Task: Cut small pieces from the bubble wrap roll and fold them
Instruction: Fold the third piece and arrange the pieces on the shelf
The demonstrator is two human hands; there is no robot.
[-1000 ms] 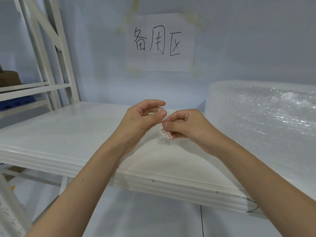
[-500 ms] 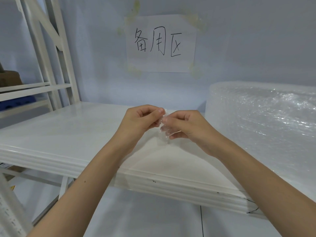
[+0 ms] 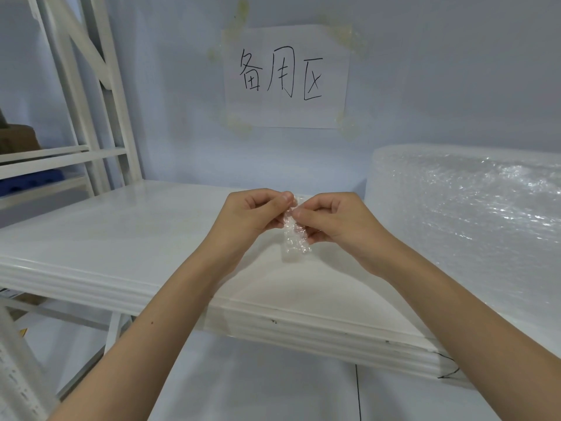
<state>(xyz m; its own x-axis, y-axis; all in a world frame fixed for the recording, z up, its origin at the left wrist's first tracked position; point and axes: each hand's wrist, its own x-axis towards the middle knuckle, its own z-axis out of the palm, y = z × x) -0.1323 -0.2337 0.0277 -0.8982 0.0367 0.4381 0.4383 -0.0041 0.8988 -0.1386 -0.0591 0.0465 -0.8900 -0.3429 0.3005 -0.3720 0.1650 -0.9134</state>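
Step in hand: folding, I judge; a small cut piece is up between both hands, and no cutting tool is in sight.
Next move: probably bringing the hanging end up to meet the pinched end and pressing the crease, gently, since the film looks springy and slippery.
Shelf board (image 3: 121,238): broad, white, glossy, with a ribbed front edge, running across the middle of the frame.
Bubble wrap roll (image 3: 470,214): bulky cylinder at right, lying on the shelf; clear, dimpled, glinting.
Paper sign (image 3: 287,77): white sheet taped to the pale blue wall, top centre, handwritten in black.
Left hand (image 3: 252,214): centre frame, fingers curled in, thumb and forefinger pinching the piece's top edge.
Right hand (image 3: 334,220): just beside the left, fingers curled, pinching the same top edge from the other side.
Bubble wrap piece (image 3: 294,241): narrow, crinkly strip hanging down between the two hands, above the shelf, well apart from the roll.
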